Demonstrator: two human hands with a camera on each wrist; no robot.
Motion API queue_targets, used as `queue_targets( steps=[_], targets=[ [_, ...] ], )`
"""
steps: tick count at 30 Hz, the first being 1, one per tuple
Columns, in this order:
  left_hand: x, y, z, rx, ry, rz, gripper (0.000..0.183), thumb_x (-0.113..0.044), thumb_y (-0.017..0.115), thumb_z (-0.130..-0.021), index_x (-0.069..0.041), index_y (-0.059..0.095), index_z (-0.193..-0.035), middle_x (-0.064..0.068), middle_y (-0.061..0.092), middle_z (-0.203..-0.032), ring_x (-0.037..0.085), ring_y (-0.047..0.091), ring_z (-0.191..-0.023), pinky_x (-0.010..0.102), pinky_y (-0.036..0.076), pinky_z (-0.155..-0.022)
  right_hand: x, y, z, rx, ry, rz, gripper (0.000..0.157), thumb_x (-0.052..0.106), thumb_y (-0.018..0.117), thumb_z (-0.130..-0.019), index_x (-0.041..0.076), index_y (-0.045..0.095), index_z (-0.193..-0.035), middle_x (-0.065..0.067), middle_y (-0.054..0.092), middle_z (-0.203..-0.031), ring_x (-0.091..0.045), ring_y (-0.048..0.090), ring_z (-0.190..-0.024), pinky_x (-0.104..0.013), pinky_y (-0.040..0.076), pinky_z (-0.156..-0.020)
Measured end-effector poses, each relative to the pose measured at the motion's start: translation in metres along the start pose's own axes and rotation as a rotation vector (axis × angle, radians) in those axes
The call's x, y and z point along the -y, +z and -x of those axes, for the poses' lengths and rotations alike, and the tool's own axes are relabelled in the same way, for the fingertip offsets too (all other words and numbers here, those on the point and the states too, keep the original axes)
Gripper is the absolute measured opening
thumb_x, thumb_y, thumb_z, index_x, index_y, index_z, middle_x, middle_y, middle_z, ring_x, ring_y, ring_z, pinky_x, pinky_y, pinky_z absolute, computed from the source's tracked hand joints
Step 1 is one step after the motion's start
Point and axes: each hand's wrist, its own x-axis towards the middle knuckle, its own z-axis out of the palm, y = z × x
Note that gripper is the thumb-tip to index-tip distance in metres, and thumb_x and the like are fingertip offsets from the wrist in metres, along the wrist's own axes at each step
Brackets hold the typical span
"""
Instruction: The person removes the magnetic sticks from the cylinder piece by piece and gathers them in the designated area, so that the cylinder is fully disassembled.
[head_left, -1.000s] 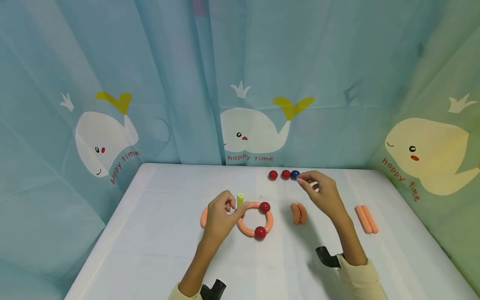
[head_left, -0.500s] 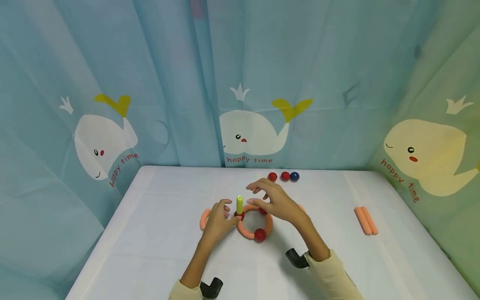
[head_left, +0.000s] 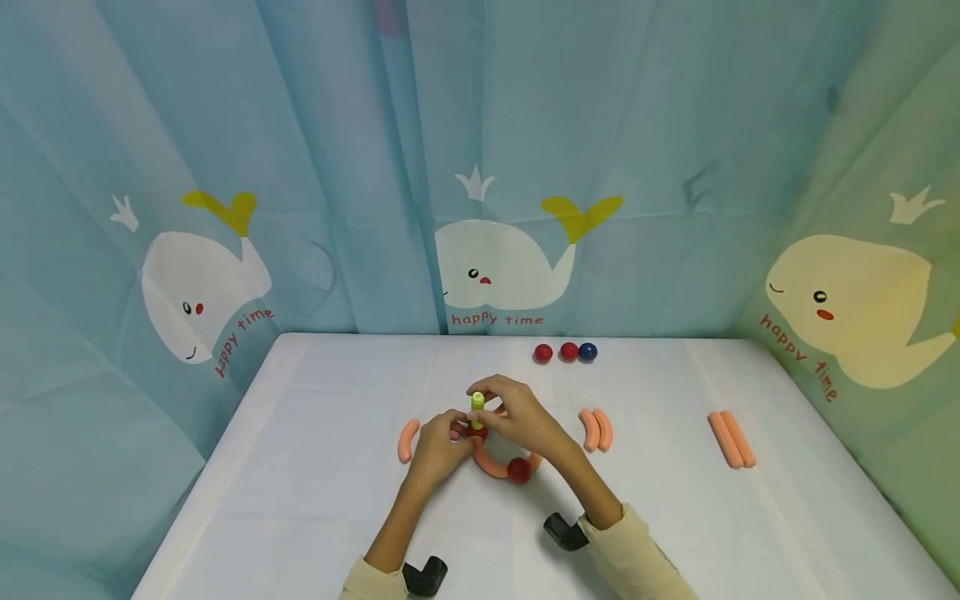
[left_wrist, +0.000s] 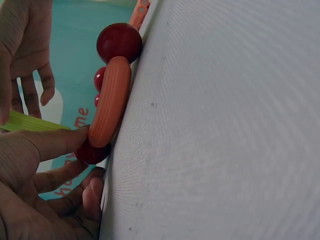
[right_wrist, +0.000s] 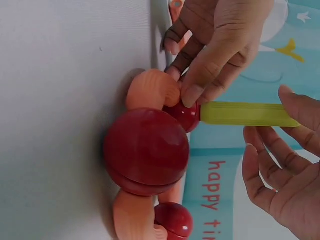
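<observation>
A ring of curved orange rods (head_left: 491, 463) and red balls lies on the white table, a front ball (head_left: 519, 471) among them. From the ring's left red ball (right_wrist: 184, 116) a yellow-green rod (right_wrist: 245, 114) stands upright. My left hand (head_left: 437, 447) pinches that ball between thumb and finger, as the right wrist view shows. With thumb and fingertip, my right hand (head_left: 517, 414) pinches the rod near its upper end; its other fingers are spread below in the right wrist view. In the head view the right hand hides the ring's far right part.
At the back lie two red balls, one red ball (head_left: 543, 353) apart, and a blue ball (head_left: 588, 352). Two short curved rods (head_left: 596, 430) lie right, two straight rods (head_left: 732, 439) farther right. One curved rod (head_left: 407, 440) is left of the left hand. A curtain (head_left: 360, 167) rises behind.
My right hand has come from beside the blue ball, leftward and nearer, onto the yellow-green rod. My left hand has stayed by the ring and its fingers have closed in on the red ball.
</observation>
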Motion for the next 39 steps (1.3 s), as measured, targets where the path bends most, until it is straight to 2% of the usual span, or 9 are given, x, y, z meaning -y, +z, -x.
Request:
queue_targets(
  steps=[5, 13, 16, 20, 23, 25, 32, 39],
  targets=[
    [0.001, 0.001, 0.000, -0.006, -0.005, -0.006, 0.026, -0.011, 0.075, -0.079, -0.003, 0.068, -0.103, 0.010, 0.069, -0.095, 0.021, 0.061, -0.086, 0.028, 0.049, -0.072, -0.002, 0.003, 0.002, -0.019, 0.035, -0.016, 0.019, 0.016, 0.072, -0.088, 0.006, 0.067, -0.104, -0.005, 0.069, -0.104, -0.022, 0.066, -0.097, -0.024, 0.055, -0.075],
    [-0.001, 0.002, 0.000, 0.008, -0.024, 0.009, 0.028, -0.014, 0.076, -0.080, -0.003, 0.068, -0.104, 0.007, 0.067, -0.092, 0.018, 0.058, -0.084, 0.029, 0.048, -0.073, -0.007, 0.001, 0.010, -0.073, 0.104, -0.096, 0.015, 0.016, 0.071, -0.089, 0.007, 0.066, -0.100, -0.004, 0.069, -0.096, -0.023, 0.069, -0.093, -0.025, 0.057, -0.073],
    [-0.001, 0.002, 0.000, 0.009, -0.044, 0.011, 0.028, -0.015, 0.077, -0.080, -0.004, 0.068, -0.105, 0.007, 0.067, -0.092, 0.017, 0.056, -0.084, 0.030, 0.047, -0.073, -0.011, 0.003, 0.014, -0.111, 0.190, -0.142, 0.015, 0.015, 0.070, -0.090, 0.007, 0.065, -0.101, -0.008, 0.070, -0.096, -0.024, 0.070, -0.092, -0.026, 0.057, -0.075],
    [-0.002, 0.001, -0.001, 0.008, -0.046, 0.000, 0.029, -0.016, 0.077, -0.081, -0.004, 0.067, -0.105, 0.008, 0.066, -0.091, 0.017, 0.056, -0.084, 0.029, 0.047, -0.071, -0.015, 0.007, 0.017, -0.190, 0.382, -0.218, 0.017, 0.016, 0.067, -0.092, 0.004, 0.065, -0.103, -0.013, 0.069, -0.102, -0.025, 0.069, -0.094, -0.029, 0.057, -0.079],
    [-0.001, 0.001, -0.001, 0.009, -0.042, -0.008, 0.029, -0.017, 0.078, -0.081, -0.003, 0.067, -0.105, 0.008, 0.066, -0.091, 0.017, 0.056, -0.083, 0.028, 0.047, -0.070, -0.018, 0.011, 0.019, -0.220, 0.511, -0.274, 0.017, 0.017, 0.066, -0.093, 0.004, 0.065, -0.104, -0.015, 0.068, -0.104, -0.025, 0.068, -0.093, -0.032, 0.058, -0.076],
    [-0.001, 0.001, -0.001, 0.011, -0.043, -0.010, 0.029, -0.017, 0.078, -0.081, -0.003, 0.067, -0.105, 0.008, 0.066, -0.091, 0.017, 0.056, -0.083, 0.028, 0.047, -0.070, -0.018, 0.013, 0.019, -0.212, 0.546, -0.300, 0.018, 0.017, 0.066, -0.093, 0.002, 0.065, -0.104, -0.017, 0.068, -0.102, -0.026, 0.068, -0.090, -0.034, 0.059, -0.072],
    [-0.002, 0.001, -0.002, 0.017, -0.045, -0.005, 0.028, -0.016, 0.077, -0.082, -0.005, 0.067, -0.105, 0.007, 0.068, -0.093, 0.018, 0.057, -0.085, 0.030, 0.048, -0.073, -0.017, 0.020, 0.017, -0.205, 0.566, -0.308, 0.019, 0.015, 0.068, -0.092, -0.001, 0.065, -0.104, -0.015, 0.067, -0.092, -0.025, 0.068, -0.077, -0.034, 0.058, -0.065],
    [-0.003, 0.000, -0.002, 0.014, -0.053, -0.016, 0.028, -0.016, 0.077, -0.082, -0.005, 0.067, -0.105, 0.008, 0.067, -0.094, 0.019, 0.057, -0.085, 0.031, 0.047, -0.072, -0.017, 0.022, 0.016, -0.211, 0.587, -0.282, 0.019, 0.016, 0.068, -0.092, 0.000, 0.066, -0.103, -0.014, 0.068, -0.093, -0.023, 0.068, -0.077, -0.033, 0.058, -0.066]
  ],
)
